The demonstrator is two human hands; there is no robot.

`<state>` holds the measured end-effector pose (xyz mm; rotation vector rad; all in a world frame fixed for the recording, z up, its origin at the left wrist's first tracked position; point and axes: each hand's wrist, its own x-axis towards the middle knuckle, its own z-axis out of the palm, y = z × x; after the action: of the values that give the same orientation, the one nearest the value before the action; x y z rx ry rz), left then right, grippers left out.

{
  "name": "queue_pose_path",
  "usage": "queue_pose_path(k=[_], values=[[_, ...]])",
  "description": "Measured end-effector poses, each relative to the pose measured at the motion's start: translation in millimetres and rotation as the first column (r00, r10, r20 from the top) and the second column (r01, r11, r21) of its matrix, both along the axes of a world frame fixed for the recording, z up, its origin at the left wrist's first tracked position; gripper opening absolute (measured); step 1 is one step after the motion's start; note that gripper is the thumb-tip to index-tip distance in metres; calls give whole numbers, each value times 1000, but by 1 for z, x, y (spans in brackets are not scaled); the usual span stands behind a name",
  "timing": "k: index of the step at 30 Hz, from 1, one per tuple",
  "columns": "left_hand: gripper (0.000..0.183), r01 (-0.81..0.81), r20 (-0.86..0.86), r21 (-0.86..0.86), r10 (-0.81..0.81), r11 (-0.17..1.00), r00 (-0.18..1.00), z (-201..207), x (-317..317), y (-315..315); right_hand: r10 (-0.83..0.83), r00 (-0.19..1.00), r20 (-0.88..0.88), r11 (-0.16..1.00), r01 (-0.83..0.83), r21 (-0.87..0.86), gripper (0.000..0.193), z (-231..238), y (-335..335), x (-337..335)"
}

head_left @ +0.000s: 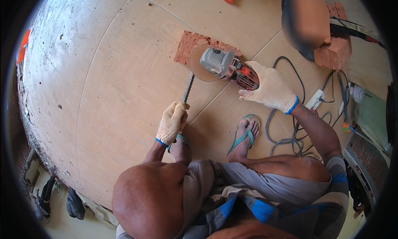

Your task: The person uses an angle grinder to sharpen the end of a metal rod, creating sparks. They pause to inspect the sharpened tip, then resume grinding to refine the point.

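By the brick [184, 46], my right hand [271, 86] grips a grinder [232, 67], my left hand [171, 122] a bar [188, 88]; I'm likely grinding its tip, and next need steadiness

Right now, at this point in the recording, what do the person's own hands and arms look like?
The left hand and right hand wear cream, knitted-looking gloves with blue edging at the wrists. The forearms are bare. A striped grey and blue sleeve shows on the right arm; the left sleeve cannot be made out.
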<state>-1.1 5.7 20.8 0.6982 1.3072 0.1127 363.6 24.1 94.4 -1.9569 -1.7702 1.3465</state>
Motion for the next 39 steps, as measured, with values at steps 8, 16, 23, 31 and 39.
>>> queue_pose_path(k=[8,16,23,31,39], values=[[34,-28,-80,23,29,999,996,-1,8,3,44,999,15,999,-44,-9,70,-1,-4,-4],[33,55,-159,119,-36,991,987,-5,6,-1,10,998,62,1000,-9,-13,73,-5,3,4],[36,140,-244,240,-80,961,967,-14,3,-6,65,998,27,997,-64,-36,73,1,-3,-3],[35,140,-260,295,-62,945,964,-18,2,-8,-22,999,23,999,23,-27,73,-8,3,10],[33,-14,-14,45,15,999,1000,-10,0,1,-116,992,58,993,118,-27,67,15,-6,17]])
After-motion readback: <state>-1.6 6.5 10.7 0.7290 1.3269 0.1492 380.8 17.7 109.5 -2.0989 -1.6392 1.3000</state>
